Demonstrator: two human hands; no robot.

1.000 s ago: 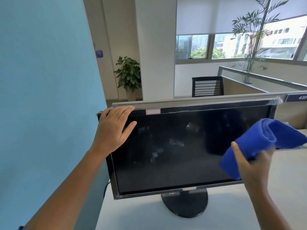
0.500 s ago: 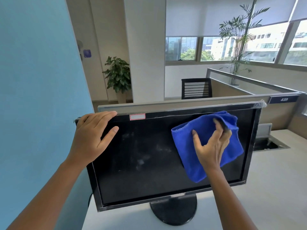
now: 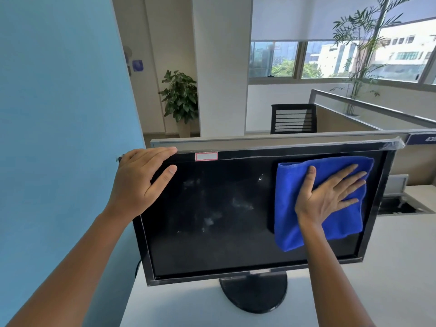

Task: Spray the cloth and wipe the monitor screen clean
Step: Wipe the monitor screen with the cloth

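1. The monitor (image 3: 236, 215) fills the centre of the frame: a flat dark glossy screen in a thin black frame, standing on a round black base (image 3: 253, 295) on a pale smooth table (image 3: 389, 267).
2. Whitish smudges mark the middle of the screen; a small red-edged white label (image 3: 206, 156) sits on the top bezel.
3. The cloth (image 3: 304, 223) is bright blue, soft and fuzzy, folded to a rough rectangle, flat against the right part of the screen.
4. The right hand (image 3: 330, 194) presses on the cloth with its grip wide, fingers spread flat.
5. The left hand (image 3: 139, 182) curls over the monitor's upper left corner, holding it; that corner is hidden.
6. Crinkled clear film (image 3: 394, 144) clings to the upper right corner.
7. Both forearms are cut off at the bottom edge.
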